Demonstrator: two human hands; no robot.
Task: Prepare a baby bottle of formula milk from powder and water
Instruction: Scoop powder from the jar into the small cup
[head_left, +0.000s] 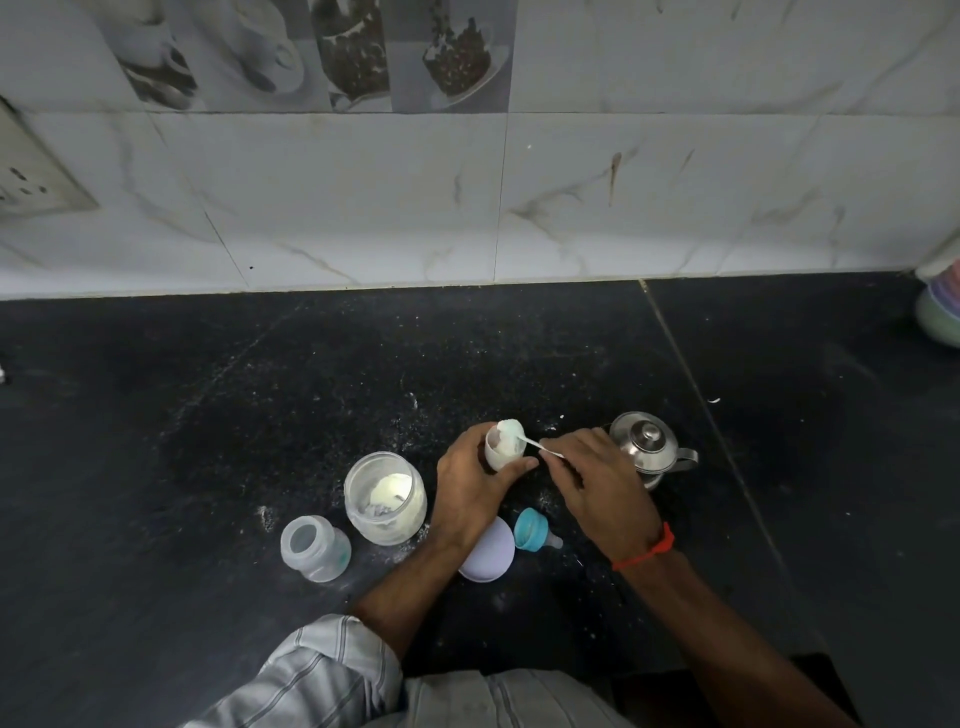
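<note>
**Scoop of powder held over a small cup**

The left hand wraps around a small white cup, its grip clamped on the cup's sides with the thumb in front and the fingers behind. The right hand pinches the thin handle of a white scoop — its grip is closed on that handle. The bowl of the scoop, heaped with white powder, sits right at the mouth of the cup.

On the dark desk, just left of the left hand, stands an open jar with white powder inside and powder clinging to its wall. Beside the jar, nearer the person, an empty clear baby bottle stands without its top. A pale round lid lies partly under the left wrist, and next to it, between the two forearms, the teal bottle ring with its teat lies tipped on its side. A small steel pot with a knobbed cover stands just behind the right hand, touching or nearly touching it — I cannot tell which.

White powder is scattered over the desk around these things. A red thread circles the right wrist, and a striped sleeve covers the left upper arm. A tiled wall rises behind the desk.
</note>
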